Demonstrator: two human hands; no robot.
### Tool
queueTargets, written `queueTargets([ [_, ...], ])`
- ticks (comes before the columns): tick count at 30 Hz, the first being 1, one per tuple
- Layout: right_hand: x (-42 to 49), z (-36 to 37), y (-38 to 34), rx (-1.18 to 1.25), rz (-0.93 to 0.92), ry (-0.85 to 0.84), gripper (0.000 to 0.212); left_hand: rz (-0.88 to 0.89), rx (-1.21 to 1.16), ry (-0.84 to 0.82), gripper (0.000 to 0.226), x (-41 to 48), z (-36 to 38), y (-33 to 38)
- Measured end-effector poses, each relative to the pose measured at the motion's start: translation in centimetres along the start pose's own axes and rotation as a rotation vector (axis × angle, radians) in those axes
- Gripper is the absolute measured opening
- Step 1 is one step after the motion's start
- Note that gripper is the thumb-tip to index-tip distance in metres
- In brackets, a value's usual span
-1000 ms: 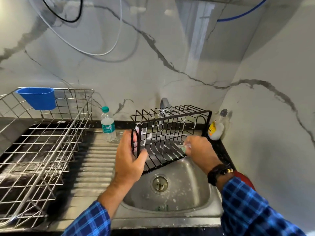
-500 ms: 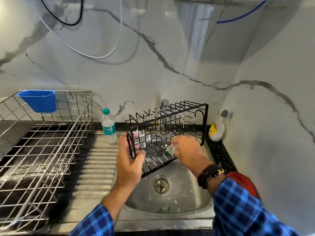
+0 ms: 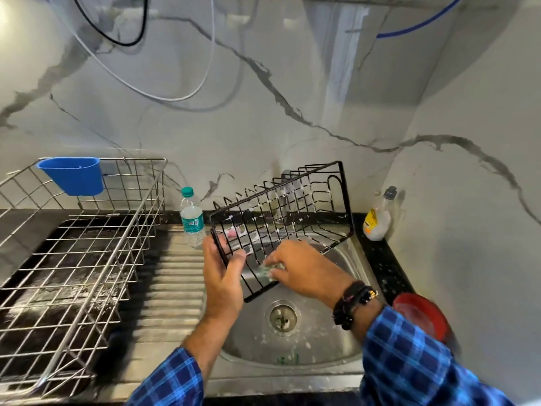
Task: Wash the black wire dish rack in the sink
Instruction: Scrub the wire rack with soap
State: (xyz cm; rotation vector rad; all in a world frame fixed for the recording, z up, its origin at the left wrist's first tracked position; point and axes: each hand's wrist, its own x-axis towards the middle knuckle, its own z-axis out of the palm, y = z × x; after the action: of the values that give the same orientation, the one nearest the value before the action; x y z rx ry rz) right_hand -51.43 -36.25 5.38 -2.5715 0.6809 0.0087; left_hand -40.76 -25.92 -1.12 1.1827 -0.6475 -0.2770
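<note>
The near left corner of the black wire dish rack [image 3: 281, 221] is gripped by the left hand [image 3: 224, 276], fingers curled round the frame. A soapy green scrubber [image 3: 270, 271] is pinched by the right hand [image 3: 304, 271] and pressed against the rack's wires. The rack is held tilted above the steel sink [image 3: 322, 335], and its wires are dotted with foam. A water bottle [image 3: 191, 219] is seen just left of it, and a soap bottle [image 3: 377, 222] is seen at the right on the desk [image 3: 383, 265].

water bottle [image 3: 191, 221] upright by wall | blue cup [image 3: 71, 175] on steel basket [image 3: 87, 259] | soap bottle [image 3: 377, 222] in corner
</note>
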Motion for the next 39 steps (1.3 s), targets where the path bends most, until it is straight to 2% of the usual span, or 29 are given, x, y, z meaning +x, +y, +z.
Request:
queueTargets([
  [3, 0.0, 0.3, -0.8, -0.026, 0.033, -0.028, 0.02, -0.043, -0.033, -0.024, 0.029, 0.0, -0.4, -0.4],
  [8, -1.4, -0.5, -0.5, -0.051, -0.065, -0.041, 0.011, -0.16, -0.072, 0.006, 0.05, 0.0, -0.8, -1.7],
  [12, -2.1, -1.5, 0.1, -0.079, -0.058, -0.078, 0.014, -0.252, -0.213, 0.067, 0.026, -0.4, 0.2, -1.8],
  [16, -2.5, -0.5, -0.2, -0.379, -0.096, -0.089, 0.034, -0.381, -0.356, -0.003, 0.012, 0.0, 0.1, -2.8],
  [19, -2.2, -0.8, 0.2, -0.558, -0.167, 0.007, 0.033, -0.537, -0.405, -0.081, 0.014, 0.5, 0.1, -3.6],
  [21, -1.8, -1.0, 1.0, -0.693, -0.203, 0.082, 0.041, -0.655, -0.373, -0.204, 0.022, 1.1, -0.2, -4.1],
  [24, -1.4, -0.8, 1.4, -0.767, -0.235, 0.076, 0.043, -0.842, -0.151, -0.361, 0.062, 2.2, -1.4, -3.8],
  [26, -1.5, -0.6, 1.5, -0.811, -0.308, 0.062, 0.037, -0.881, -0.02, -0.323, 0.088, 2.9, -2.4, -3.4],
  [28, -1.9, -0.7, 1.5, -0.814, -0.395, 0.037, 0.032, -0.829, 0.101, -0.274, 0.104, 3.8, -3.6, -3.4],
  [30, -2.5, -0.7, 1.7, -0.763, -0.473, -0.028, 0.024, -0.709, 0.261, -0.319, 0.092, 4.6, -4.4, -3.3],
  [33, -3.3, 0.1, 1.7, -0.758, -0.598, -0.105, 0.014, -0.537, 0.558, -0.568, 0.042, 6.3, -4.8, -2.8],
  [34, -3.7, 0.6, 1.8, -0.787, -0.638, -0.146, 0.011, -0.53, 0.618, -0.659, 0.034, 6.6, -4.7, -2.4],
  [36, -4.6, 1.7, 2.3, -0.834, -0.671, -0.268, 0.006, -0.602, 0.583, -0.747, 0.048, 6.9, -4.2, -1.9],
  [38, -5.2, 1.8, 3.0, -0.85, -0.653, -0.311, 0.005, -0.71, 0.367, -0.623, 0.051, 6.5, -3.5, -2.5],
  [39, -5.4, 1.6, 3.3, -0.859, -0.621, -0.325, 0.009, -0.686, 0.311, -0.589, 0.045, 6.0, -3.1, -2.6],
])
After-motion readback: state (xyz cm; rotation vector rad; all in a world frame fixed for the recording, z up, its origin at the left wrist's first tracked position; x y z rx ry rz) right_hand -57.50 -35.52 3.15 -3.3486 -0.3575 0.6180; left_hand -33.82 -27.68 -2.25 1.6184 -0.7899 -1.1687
